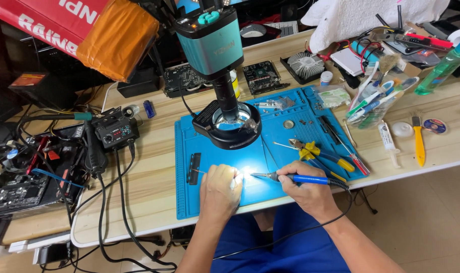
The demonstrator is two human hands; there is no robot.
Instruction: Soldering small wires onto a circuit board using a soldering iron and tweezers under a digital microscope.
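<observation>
My right hand [306, 188] grips a blue-handled soldering iron [296, 178] whose metal tip points left into a brightly lit spot on the blue work mat [217, 199]. My left hand [219, 191] rests on the mat just left of that spot, fingers curled around a thin metal tool, probably tweezers, that sticks out to the left. What lies under the light is too washed out to make out. A teal microscope camera [213, 40] with a black ring light [227, 125] hangs above the mat, behind both hands.
Yellow-handled pliers [316, 151] and screwdrivers [347, 149] lie on the mat's right side. A soldering station [115, 132] with cables sits left. Circuit boards [262, 76], a heat sink [304, 64], a cup of brushes [374, 103], a green bottle [444, 65] and a yellow knife [418, 139] crowd the back and right.
</observation>
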